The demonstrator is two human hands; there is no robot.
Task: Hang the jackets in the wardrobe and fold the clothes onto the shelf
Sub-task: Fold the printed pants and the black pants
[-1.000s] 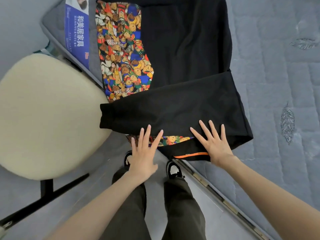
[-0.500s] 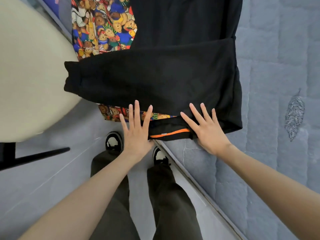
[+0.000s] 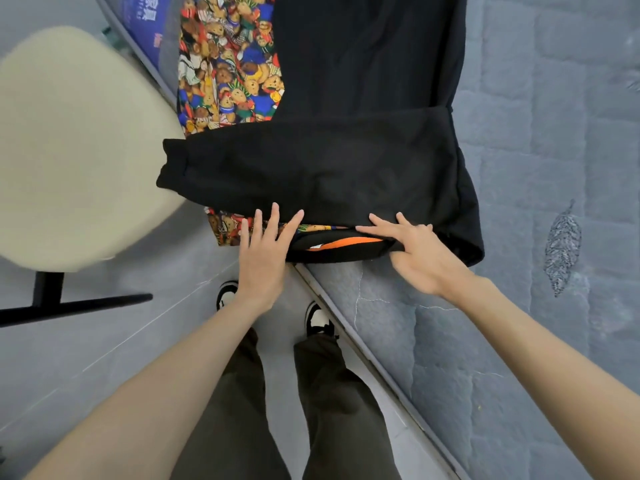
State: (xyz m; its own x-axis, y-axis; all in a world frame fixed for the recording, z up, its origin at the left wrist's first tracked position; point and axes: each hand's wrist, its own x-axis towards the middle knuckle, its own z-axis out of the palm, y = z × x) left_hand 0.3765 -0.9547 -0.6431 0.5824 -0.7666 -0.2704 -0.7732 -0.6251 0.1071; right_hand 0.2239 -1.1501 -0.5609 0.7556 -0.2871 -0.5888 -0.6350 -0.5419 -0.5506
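While the black garment with a teddy-bear print panel (image 3: pixel 346 174) lies half-folded at the corner of the grey quilted mattress (image 3: pixel 519 341), the left hand (image 3: pixel 263 258) and right hand (image 3: pixel 419 258) rest flat on its near hem with fingers straight (gripping nothing), likely pressing the fold so it holds.

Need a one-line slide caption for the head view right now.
Left hand and right hand rest on the near edge of a black garment, sleeve folded across, on a grey mattress.
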